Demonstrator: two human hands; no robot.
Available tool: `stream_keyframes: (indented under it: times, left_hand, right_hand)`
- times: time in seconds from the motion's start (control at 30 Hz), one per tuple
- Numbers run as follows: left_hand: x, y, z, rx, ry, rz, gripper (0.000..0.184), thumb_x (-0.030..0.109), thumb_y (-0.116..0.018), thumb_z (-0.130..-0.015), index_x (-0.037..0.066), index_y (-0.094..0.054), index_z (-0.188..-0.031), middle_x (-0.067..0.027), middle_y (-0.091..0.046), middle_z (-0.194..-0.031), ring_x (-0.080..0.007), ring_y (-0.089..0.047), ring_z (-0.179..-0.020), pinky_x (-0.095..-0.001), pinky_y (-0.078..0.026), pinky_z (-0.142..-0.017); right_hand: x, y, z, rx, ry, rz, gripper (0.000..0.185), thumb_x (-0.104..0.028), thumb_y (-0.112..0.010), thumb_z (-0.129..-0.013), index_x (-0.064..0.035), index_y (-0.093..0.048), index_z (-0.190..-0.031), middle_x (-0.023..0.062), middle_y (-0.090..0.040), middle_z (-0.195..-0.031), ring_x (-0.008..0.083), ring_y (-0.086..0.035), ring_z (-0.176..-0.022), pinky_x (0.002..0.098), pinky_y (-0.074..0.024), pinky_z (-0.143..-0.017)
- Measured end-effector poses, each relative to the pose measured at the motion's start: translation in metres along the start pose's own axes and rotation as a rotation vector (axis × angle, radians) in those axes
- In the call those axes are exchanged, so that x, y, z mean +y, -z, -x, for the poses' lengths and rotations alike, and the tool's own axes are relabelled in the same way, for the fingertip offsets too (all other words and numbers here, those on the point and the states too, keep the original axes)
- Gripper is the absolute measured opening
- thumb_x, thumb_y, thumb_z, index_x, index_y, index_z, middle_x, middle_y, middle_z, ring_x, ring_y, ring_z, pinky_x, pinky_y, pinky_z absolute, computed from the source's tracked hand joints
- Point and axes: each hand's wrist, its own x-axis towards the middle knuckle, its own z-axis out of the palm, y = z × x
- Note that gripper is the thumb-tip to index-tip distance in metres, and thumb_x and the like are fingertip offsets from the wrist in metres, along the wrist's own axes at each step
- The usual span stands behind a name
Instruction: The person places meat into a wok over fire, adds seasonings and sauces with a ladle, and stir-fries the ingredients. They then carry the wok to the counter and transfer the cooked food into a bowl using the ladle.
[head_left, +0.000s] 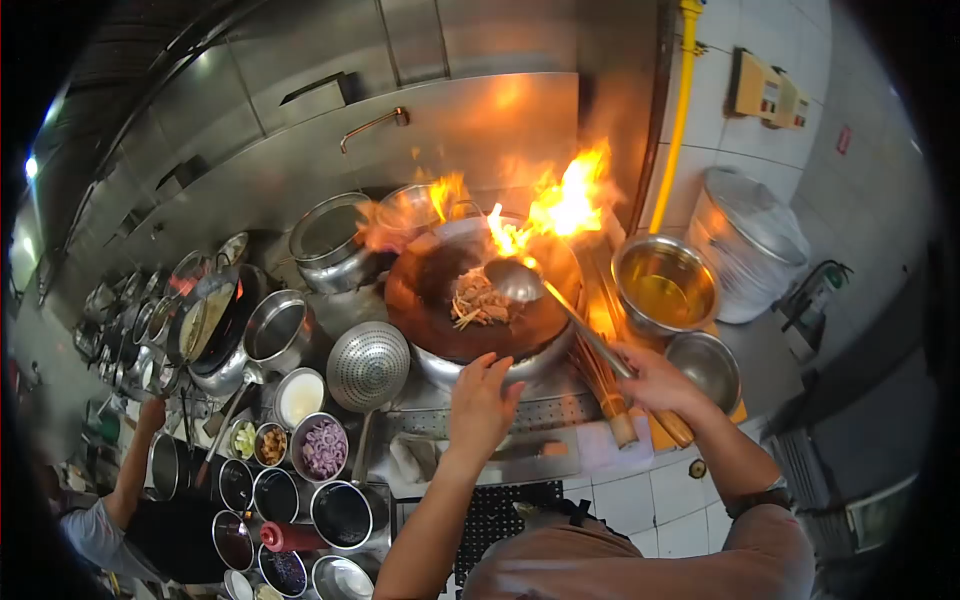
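Note:
My right hand (660,380) is closed around the handle of a long ladle (515,281), whose bowl rests over the food in the wok. Strips of meat or vegetables (478,302) lie in the middle of the wok (425,318), too small to name exactly. Tall flames (572,198) rise at its far right edge. My left hand (482,405) is held at the near rim with its fingers stretched out and nothing seen in them. Whether it touches the rim, I cannot tell.
Left of the wok lies a perforated strainer (368,362), beside pots and a bowl of chopped purple onion (324,447). A bowl of yellow oil (665,287) and a metal bowl (704,370) stand right. Another person's arm (133,460) reaches in at far left.

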Motion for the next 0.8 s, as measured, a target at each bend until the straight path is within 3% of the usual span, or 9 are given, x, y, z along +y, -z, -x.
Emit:
stream_keyframes:
  times: [0.1,0.2,0.23,0.3,0.43,0.6,0.7,0.77,0.8]
  left_hand:
    - [-0.008,-0.041,-0.018,-0.049,0.065,-0.054,0.040,0.025,-0.068,-0.081,0.004,-0.060,-0.114,-0.0120,-0.056,-0.118,-0.0318,-0.052,-0.109,-0.0426,-0.043,-0.089]
    - [-0.020,-0.067,-0.025,-0.061,0.052,-0.126,0.024,0.025,-0.065,-0.083,0.005,-0.059,-0.095,-0.0125,-0.056,-0.095,-0.0330,-0.054,-0.090,-0.0435,-0.045,-0.075]
    - [-0.021,-0.071,-0.025,-0.095,0.059,-0.166,0.021,0.024,-0.065,-0.084,0.005,-0.057,-0.088,-0.0128,-0.054,-0.086,-0.0334,-0.053,-0.083,-0.0440,-0.044,-0.070]
    - [-0.021,-0.064,-0.022,-0.019,-0.001,-0.147,0.020,0.022,-0.063,-0.084,0.006,-0.052,-0.079,-0.0133,-0.050,-0.079,-0.0339,-0.050,-0.076,-0.0451,-0.043,-0.065]
    - [-0.009,-0.042,-0.024,-0.029,0.008,-0.083,0.019,0.018,-0.063,-0.084,0.004,-0.052,-0.081,-0.0152,-0.051,-0.078,-0.0357,-0.050,-0.076,-0.0452,-0.042,-0.067]
    - [-0.019,-0.044,-0.023,-0.047,-0.001,-0.075,0.020,0.019,-0.063,-0.085,0.004,-0.051,-0.080,-0.0153,-0.050,-0.077,-0.0351,-0.049,-0.075,-0.0447,-0.041,-0.068]
    - [-0.028,-0.057,-0.011,0.001,-0.047,-0.063,0.019,0.018,-0.063,-0.084,0.005,-0.050,-0.078,-0.0151,-0.049,-0.077,-0.0351,-0.048,-0.073,-0.0452,-0.040,-0.067]
    - [-0.038,-0.063,-0.021,0.017,-0.119,-0.056,0.020,0.016,-0.064,-0.083,0.005,-0.049,-0.077,-0.0153,-0.049,-0.076,-0.0355,-0.048,-0.072,-0.0457,-0.040,-0.066]
    - [-0.031,-0.054,-0.021,0.038,-0.120,-0.107,0.020,0.019,-0.063,-0.084,0.004,-0.052,-0.079,-0.0153,-0.052,-0.076,-0.0345,-0.051,-0.075,-0.0448,-0.043,-0.065]
  right_hand:
    - [0.008,0.007,-0.030,-0.091,0.100,0.329,0.065,-0.004,-0.054,-0.077,-0.0084,-0.037,-0.140,0.0209,-0.063,-0.101,0.0304,-0.065,-0.081,0.0394,-0.0507,-0.072]
    - [-0.008,-0.003,-0.062,-0.116,0.089,0.582,0.064,-0.005,-0.049,-0.077,-0.0104,-0.038,-0.140,0.0258,-0.061,-0.106,0.0414,-0.060,-0.096,0.0492,-0.0462,-0.082]
    - [0.008,-0.005,-0.075,-0.124,0.084,0.579,0.064,-0.005,-0.049,-0.077,-0.0104,-0.038,-0.140,0.0258,-0.061,-0.106,0.0414,-0.060,-0.096,0.0492,-0.0462,-0.082]
    - [0.032,-0.011,-0.106,0.091,0.436,0.596,0.064,-0.005,-0.048,-0.077,-0.0108,-0.038,-0.140,0.0264,-0.063,-0.099,0.0418,-0.061,-0.094,0.0490,-0.0468,-0.082]
    - [-0.001,-0.005,-0.121,0.054,0.165,0.489,0.060,-0.007,-0.050,-0.078,-0.0074,-0.039,-0.137,0.0266,-0.062,-0.097,0.0430,-0.059,-0.094,0.0483,-0.0473,-0.083]
    - [-0.015,0.009,-0.107,-0.105,0.208,0.444,0.052,-0.010,-0.054,-0.078,-0.0095,-0.048,-0.130,0.0243,-0.061,-0.109,0.0406,-0.058,-0.101,0.0457,-0.0461,-0.088]
    - [0.004,0.004,-0.099,0.018,0.196,0.377,0.055,-0.011,-0.054,-0.078,-0.0093,-0.046,-0.132,0.0242,-0.061,-0.110,0.0410,-0.057,-0.105,0.0456,-0.0451,-0.089]
    - [0.004,0.003,-0.097,0.162,0.335,0.430,0.056,-0.010,-0.056,-0.079,-0.0058,-0.045,-0.133,0.0236,-0.063,-0.106,0.0365,-0.064,-0.091,0.0425,-0.0501,-0.078]
    - [-0.009,0.006,-0.088,0.134,0.207,0.243,0.056,-0.009,-0.057,-0.080,-0.0037,-0.043,-0.134,0.0222,-0.064,-0.105,0.0303,-0.064,-0.079,0.0392,-0.0506,-0.069]
